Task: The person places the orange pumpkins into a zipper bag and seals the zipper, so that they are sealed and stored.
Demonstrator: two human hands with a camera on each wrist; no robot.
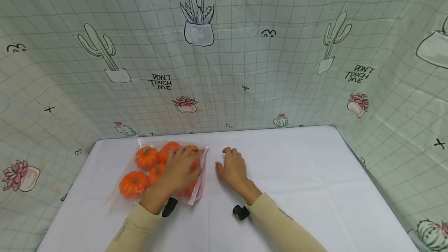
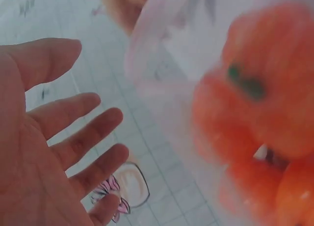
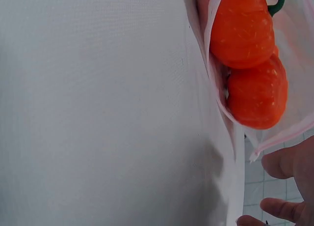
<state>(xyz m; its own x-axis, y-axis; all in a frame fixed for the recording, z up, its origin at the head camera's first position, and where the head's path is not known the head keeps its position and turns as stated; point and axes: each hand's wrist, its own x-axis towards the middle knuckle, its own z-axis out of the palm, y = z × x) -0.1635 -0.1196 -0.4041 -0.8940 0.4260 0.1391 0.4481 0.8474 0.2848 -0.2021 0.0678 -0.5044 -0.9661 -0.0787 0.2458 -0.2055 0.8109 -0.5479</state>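
Note:
A see-through plastic bag with a pink edge [image 1: 201, 186] lies on the left part of the table. Inside it are several orange pumpkins [image 1: 134, 184] with green stems. My left hand [image 1: 180, 168] lies over the bag's right side, fingers spread, and covers some of the pumpkins. In the left wrist view that hand [image 2: 54, 132] shows fingers apart, with the bag's pumpkins [image 2: 274, 78] to its right. To the right of the bag, my right hand [image 1: 233, 168] holds nothing, its fingers loosely bent. The right wrist view has its fingertips near the bag's pink-edged corner [image 3: 260, 150].
A white cloth covers the table [image 1: 297, 174]. Behind it and at both sides hangs a grid-patterned curtain [image 1: 224, 57] with cactus drawings. Dark wrist devices [image 1: 240, 212] sit under both forearms, by the beige sleeves [image 1: 280, 221].

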